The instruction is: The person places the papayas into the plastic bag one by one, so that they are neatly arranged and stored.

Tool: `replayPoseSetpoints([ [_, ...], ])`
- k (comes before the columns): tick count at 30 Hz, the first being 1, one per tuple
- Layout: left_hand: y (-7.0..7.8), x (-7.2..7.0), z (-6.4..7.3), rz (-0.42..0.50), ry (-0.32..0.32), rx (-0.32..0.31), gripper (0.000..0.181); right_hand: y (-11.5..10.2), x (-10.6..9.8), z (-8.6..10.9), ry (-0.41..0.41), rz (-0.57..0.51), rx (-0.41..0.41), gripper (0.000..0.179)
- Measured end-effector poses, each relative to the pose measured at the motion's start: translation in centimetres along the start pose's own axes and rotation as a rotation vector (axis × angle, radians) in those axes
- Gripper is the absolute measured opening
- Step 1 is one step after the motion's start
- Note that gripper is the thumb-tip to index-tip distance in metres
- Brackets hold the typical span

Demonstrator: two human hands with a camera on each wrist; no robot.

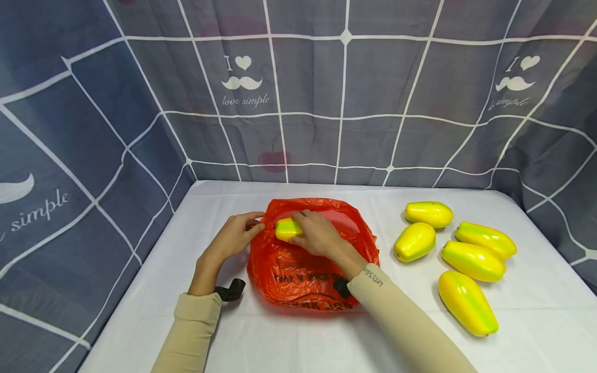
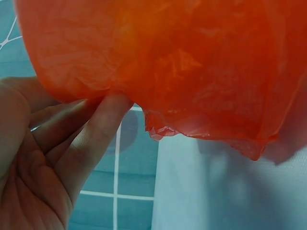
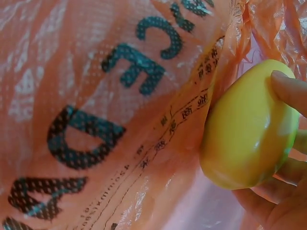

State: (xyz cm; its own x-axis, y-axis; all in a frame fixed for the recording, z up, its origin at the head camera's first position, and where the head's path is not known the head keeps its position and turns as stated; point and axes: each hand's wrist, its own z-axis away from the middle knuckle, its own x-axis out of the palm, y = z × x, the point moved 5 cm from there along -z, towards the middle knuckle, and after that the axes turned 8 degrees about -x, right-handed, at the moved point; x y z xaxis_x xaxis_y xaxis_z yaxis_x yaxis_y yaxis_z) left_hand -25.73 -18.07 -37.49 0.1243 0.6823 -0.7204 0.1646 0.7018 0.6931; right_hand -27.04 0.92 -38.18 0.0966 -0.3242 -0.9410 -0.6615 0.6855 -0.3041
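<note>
A red plastic bag [image 1: 308, 280] with dark printed lettering lies with its mouth spread on the white table. At its left rim, my left hand [image 1: 235, 235] pinches the thin plastic between thumb and fingers, seen closer in the left wrist view, where the bag [image 2: 201, 62] hangs over the fingertips. Within the bag's mouth, my right hand [image 1: 319, 233] grips a yellow-green papaya [image 1: 287, 229]. The right wrist view has this papaya [image 3: 249, 129] held between the thumb and the fingers, with printed plastic beside it.
Several more papayas lie on the table to the right of the bag, among them one at the back [image 1: 429, 214] and one nearest the front [image 1: 468, 303]. A grey checked cloth [image 1: 308, 140] stands behind the table and along its left side.
</note>
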Motion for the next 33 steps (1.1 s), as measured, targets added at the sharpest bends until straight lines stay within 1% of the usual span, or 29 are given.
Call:
replayPoseSetpoints([
  [4, 0.1, 0.0, 0.1, -0.007, 0.003, 0.014, 0.038, 0.0, 0.2, -0.1, 0.000, 0.008, 0.006, 0.060],
  [9, 0.0, 0.1, 0.0, -0.018, 0.002, 0.011, 0.039, 0.0, 0.3, -0.1, 0.000, 0.012, 0.011, 0.059],
  [18, 0.1, 0.0, 0.1, -0.030, 0.009, 0.031, 0.038, -0.5, 0.4, -0.2, 0.010, 0.042, -0.027, 0.057],
  [25, 0.1, 0.0, 0.0, -0.034, 0.012, 0.033, 0.038, -0.7, 0.5, -0.3, 0.003, 0.050, -0.015, 0.057],
  [33, 0.1, -0.2, 0.1, -0.043, 0.022, 0.034, 0.038, -1.0, 0.3, 0.0, 0.028, 0.063, -0.023, 0.057],
])
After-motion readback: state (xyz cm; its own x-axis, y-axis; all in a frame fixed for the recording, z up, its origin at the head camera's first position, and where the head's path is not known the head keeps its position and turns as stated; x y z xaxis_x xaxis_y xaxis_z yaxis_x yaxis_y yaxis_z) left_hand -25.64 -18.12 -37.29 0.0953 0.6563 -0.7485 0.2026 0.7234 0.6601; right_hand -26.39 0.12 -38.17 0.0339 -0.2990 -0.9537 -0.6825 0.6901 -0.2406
